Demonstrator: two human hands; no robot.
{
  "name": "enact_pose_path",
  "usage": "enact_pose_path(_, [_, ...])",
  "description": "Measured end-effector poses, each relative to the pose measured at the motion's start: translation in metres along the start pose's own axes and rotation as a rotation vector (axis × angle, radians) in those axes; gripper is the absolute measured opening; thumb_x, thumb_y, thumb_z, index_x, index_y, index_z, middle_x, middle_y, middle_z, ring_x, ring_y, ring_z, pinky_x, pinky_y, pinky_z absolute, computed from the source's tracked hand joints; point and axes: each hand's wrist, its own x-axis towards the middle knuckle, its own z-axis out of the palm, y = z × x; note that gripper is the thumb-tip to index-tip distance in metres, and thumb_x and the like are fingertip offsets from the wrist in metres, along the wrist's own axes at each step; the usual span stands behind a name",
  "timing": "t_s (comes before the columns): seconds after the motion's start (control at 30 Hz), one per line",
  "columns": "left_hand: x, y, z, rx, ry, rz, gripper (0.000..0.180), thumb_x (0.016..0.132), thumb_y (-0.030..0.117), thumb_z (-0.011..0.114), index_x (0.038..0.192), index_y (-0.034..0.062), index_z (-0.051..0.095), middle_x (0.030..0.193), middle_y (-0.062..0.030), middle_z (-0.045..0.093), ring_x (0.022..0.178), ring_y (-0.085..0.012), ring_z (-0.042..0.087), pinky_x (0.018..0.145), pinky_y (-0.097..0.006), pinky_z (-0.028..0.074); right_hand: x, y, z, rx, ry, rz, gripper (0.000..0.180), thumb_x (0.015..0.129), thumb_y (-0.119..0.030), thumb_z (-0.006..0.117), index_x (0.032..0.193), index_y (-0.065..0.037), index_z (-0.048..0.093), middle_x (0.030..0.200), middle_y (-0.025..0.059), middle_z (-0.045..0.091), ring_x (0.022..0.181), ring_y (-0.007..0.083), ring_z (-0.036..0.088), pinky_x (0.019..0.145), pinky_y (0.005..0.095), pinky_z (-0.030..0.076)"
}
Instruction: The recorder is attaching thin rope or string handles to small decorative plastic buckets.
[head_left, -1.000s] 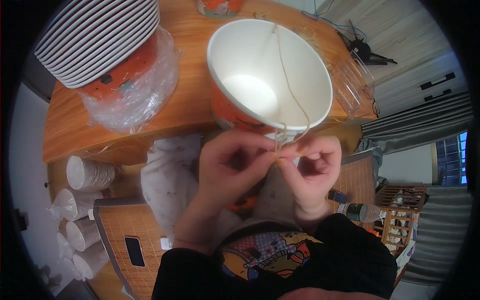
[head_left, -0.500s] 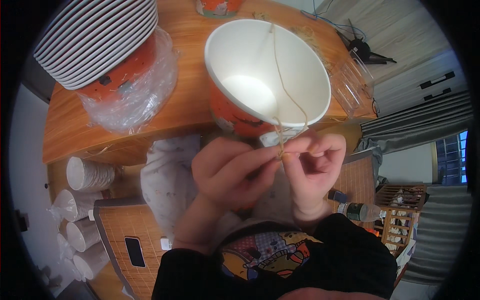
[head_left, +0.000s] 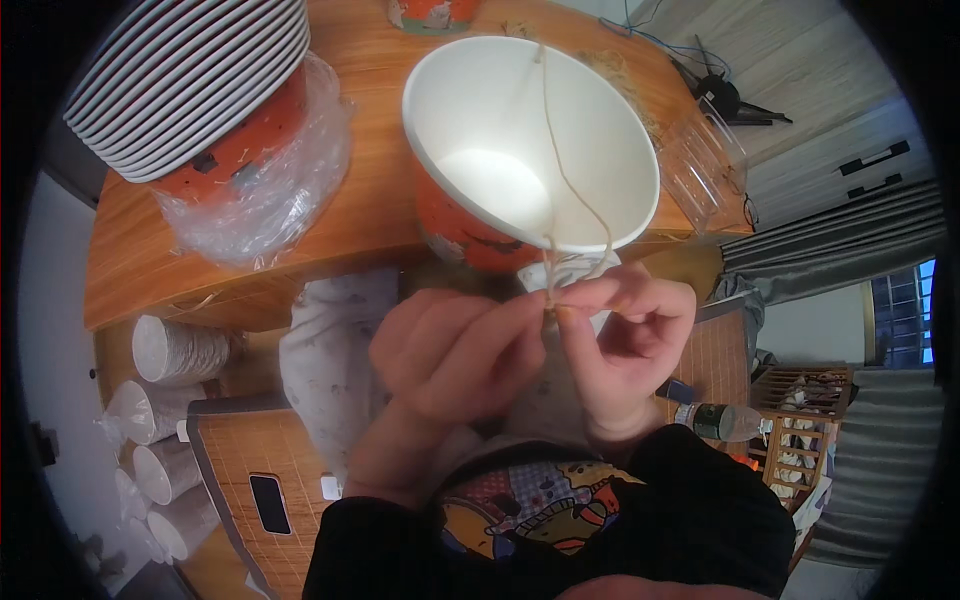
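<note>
A large paper bucket [head_left: 470, 110], white inside and orange printed outside, stands tilted toward me at the table's near edge. Thin twine [head_left: 549, 120] runs from its far rim, across the mouth, to the near rim. Just below that near rim, my left hand [head_left: 455, 350] pinches the twine between thumb and fingertips. My right hand [head_left: 635, 345] pinches it at the same spot, thumb against forefinger, the other fingers curled. The fingertips of both hands almost meet there, where the twine seems looped or knotted; fingers hide the exact shape.
A tall stack of nested buckets [head_left: 200, 90] in clear plastic wrap [head_left: 260, 210] stands on the wooden table [head_left: 370, 150] at left. At right lies a clear plastic box [head_left: 700, 175]. Wrapped white stacks [head_left: 180, 350] are at lower left, near a phone [head_left: 270, 502]. A bottle [head_left: 725, 422] lies right.
Both fingertips and the pinched twine have shifted slightly left. My left hand has turned a little and moved left; the bucket has tipped or slid slightly left too.
</note>
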Motion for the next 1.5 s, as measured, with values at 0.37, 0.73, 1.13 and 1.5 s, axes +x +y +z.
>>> enact_pose_path(0.37, [0.0014,0.0023,0.0003,-0.104,-0.014,-0.106,0.021,0.07,0.005,0.078,0.089,0.0121,0.074,0.072,-0.001,0.061,0.059,-0.0189,0.059,0.052,-0.03,0.05,0.0003,-0.0003,0.0006,-0.195,0.054,-0.176,0.045,0.079,0.01,0.075,0.106,-0.008,0.044,0.096,0.0139,0.076,0.078,0.016,0.049,0.073,0.0267,0.04])
enact_pose_path(0.73, [-0.0008,0.0015,0.0011,-0.087,-0.011,-0.074,0.02,0.073,0.007,0.078,0.092,0.0118,0.073,0.074,-0.0008,0.061,0.06,-0.0189,0.06,0.051,-0.03,0.05,-0.0002,-0.0006,0.0013,-0.235,0.011,-0.183,0.041,0.079,0.008,0.075,0.103,-0.007,0.046,0.099,0.0118,0.077,0.076,0.0167,0.044,0.069,0.0261,0.038])
enact_pose_path(1.13, [0.0005,-0.0006,0.0036,-0.037,-0.001,0.021,0.014,0.076,0.011,0.078,0.089,0.0119,0.072,0.077,0.0,0.06,0.06,-0.019,0.059,0.05,-0.029,0.048,0.0011,-0.0004,0.0002,-0.266,0.055,-0.167,0.04,0.076,0.007,0.076,0.1,-0.006,0.047,0.094,0.0089,0.077,0.076,0.0155,0.046,0.07,0.0265,0.039])
enact_pose_path(1.5, [0.0007,0.0012,0.004,-0.086,-0.014,-0.028,0.015,0.075,0.01,0.079,0.088,0.0109,0.071,0.075,-0.0015,0.058,0.061,-0.0206,0.059,0.051,-0.03,0.049,-0.0005,0.0025,-0.0023,-0.006,0.022,-0.007,0.043,0.08,0.011,0.07,0.107,-0.006,0.041,0.094,0.0127,0.074,0.082,0.0143,0.056,0.079,0.026,0.044])
